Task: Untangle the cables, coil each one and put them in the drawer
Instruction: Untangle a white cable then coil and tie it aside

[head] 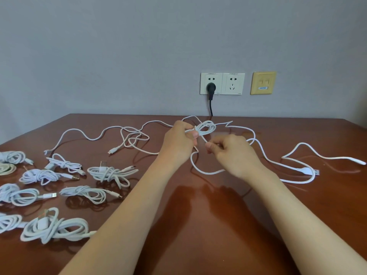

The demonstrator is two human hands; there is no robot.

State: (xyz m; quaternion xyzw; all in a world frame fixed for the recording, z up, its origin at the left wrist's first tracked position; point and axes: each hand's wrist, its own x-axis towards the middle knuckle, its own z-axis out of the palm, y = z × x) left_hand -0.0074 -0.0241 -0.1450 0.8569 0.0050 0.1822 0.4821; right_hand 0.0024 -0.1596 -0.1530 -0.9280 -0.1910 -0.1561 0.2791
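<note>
Fingers of the left hand (179, 139) pinch a small white cable coil (206, 128) above the table (198, 205), the right hand (230, 149) just beside it pinching a strand (203, 139) trailing from that coil, tied bundles (107, 173) lying well left of the grip, and the blue label (262, 88) on the wall plate (263, 78) behind too blurred to read.

The surface (198, 215) looks like glossy reddish-brown wood, mirroring the arms. The white cables (264, 155) look smooth, matt plastic; the wall sockets (222, 83) glossy plastic.
</note>
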